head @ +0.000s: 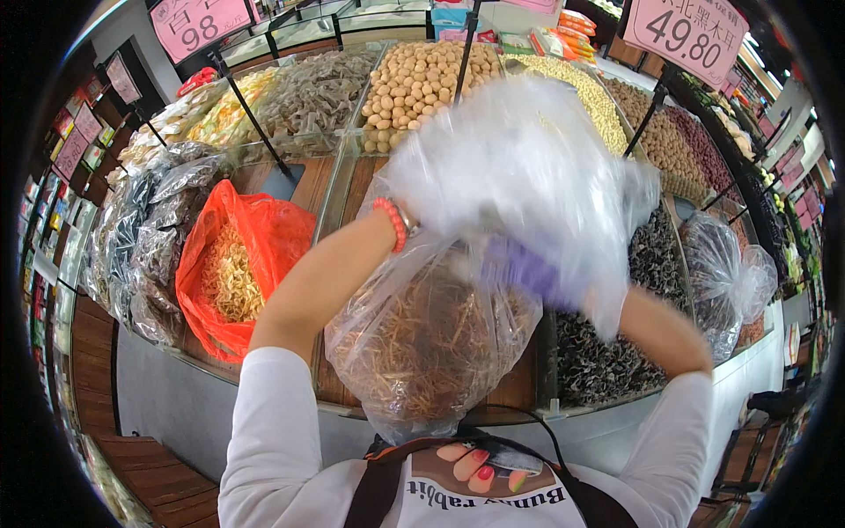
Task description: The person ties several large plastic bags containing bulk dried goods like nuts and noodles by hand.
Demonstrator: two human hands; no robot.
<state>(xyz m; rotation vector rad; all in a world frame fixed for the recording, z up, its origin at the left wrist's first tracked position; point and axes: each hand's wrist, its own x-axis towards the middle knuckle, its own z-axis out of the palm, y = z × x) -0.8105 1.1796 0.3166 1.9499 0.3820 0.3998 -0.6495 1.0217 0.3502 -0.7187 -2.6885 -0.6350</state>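
Observation:
A large clear plastic bag (422, 350) of thin brown dried strands stands on the wooden counter against my body, its neck gathered upward. Above it billows a translucent white plastic bag (521, 158), blurred by motion. My left hand (412, 218), below a coral bead bracelet (394, 224), is mostly hidden behind the plastic; its fingers do not show. On the other side, my right hand (528, 270) wears a purple glove, blurred and partly covered by the white bag, at the upper right of the strands. What its fingers hold cannot be made out.
An open red bag (231, 264) of pale dried food stands left; dark foods in clear bags (158, 231) lie beyond it. Black dried fungus (607, 363) fills the bin at right, beside a tied clear bag (719, 284). Glass dividers, price-sign poles and a bin of round brown nuts (409, 79) stand ahead.

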